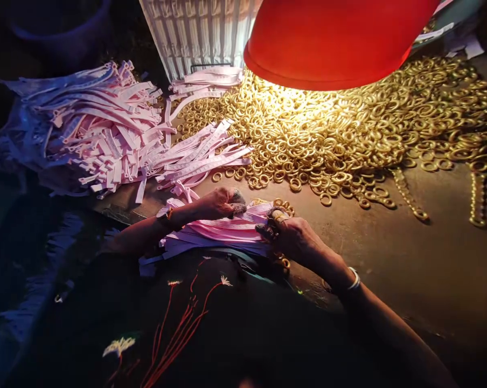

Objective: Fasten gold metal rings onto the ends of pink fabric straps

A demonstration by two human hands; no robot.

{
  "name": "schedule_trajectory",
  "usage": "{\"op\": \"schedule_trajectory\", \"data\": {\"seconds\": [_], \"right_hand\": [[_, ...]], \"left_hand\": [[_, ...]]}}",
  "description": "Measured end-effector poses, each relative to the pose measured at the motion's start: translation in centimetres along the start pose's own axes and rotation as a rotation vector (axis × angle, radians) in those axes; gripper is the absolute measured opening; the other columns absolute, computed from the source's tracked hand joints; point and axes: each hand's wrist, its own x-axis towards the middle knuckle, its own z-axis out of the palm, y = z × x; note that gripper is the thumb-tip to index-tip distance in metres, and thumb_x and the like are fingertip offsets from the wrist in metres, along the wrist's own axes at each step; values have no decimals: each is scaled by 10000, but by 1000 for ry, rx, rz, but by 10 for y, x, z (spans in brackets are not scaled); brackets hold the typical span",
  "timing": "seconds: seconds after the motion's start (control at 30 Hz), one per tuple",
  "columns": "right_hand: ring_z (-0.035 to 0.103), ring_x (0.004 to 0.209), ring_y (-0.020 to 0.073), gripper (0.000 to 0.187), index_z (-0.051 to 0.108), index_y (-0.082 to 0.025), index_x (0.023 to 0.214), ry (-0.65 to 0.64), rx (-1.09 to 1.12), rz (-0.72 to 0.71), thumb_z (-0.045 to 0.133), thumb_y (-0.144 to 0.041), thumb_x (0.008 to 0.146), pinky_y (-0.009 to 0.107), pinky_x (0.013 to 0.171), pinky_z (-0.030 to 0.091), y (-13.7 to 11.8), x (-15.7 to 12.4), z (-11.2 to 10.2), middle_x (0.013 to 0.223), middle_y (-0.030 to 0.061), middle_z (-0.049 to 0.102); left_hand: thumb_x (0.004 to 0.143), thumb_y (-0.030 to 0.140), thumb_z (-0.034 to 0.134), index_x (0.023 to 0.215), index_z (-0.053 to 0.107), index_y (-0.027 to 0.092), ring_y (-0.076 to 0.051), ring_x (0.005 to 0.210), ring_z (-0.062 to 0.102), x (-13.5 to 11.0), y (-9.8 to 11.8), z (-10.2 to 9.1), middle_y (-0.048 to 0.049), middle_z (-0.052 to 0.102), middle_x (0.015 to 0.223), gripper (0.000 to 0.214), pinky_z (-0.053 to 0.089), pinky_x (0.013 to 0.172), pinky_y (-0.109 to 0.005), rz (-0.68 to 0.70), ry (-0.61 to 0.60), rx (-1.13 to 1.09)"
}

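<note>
My left hand (221, 203) is closed in a pinch over a bundle of pink fabric strips (211, 231) at the table's front edge. A strip seems to run from its dark-covered fingertips. Opposite it, my right hand (290, 231) has its fingers curled together at the right end of the bundle. Dark coverings and a tan band wrap its fingers, and what they grip is hidden. A few gold rings (284, 263) lie just below this hand, and others show behind its fingertips.
A large heap of gold rings (340, 140) spreads across the back and right of the table (409, 258). Pink strips pile up at the left (118, 129). A red lampshade (336, 43) hangs low over the rings, beside a pale ribbed panel (203, 32).
</note>
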Motion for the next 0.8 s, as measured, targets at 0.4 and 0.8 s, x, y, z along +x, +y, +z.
{"op": "schedule_trajectory", "data": {"seconds": [0.4,0.8], "right_hand": [[700,779,234,283,728,-196,902,137,-217,-139,591,-421,1005,369,810,473,16,-22,0,859,114,764],[703,826,270,273,718,-202,955,264,-135,-55,567,-427,996,421,835,531,22,-18,27,865,121,756]], "left_hand": [[624,434,952,995,669,170,-372,1307,551,64,-32,-163,-205,671,1251,537,398,1128,-415,29,744,767],[492,276,997,1080,640,62,-514,1344,449,62,-29,-125,-296,543,1417,720,294,1178,-584,-109,522,989]]}}
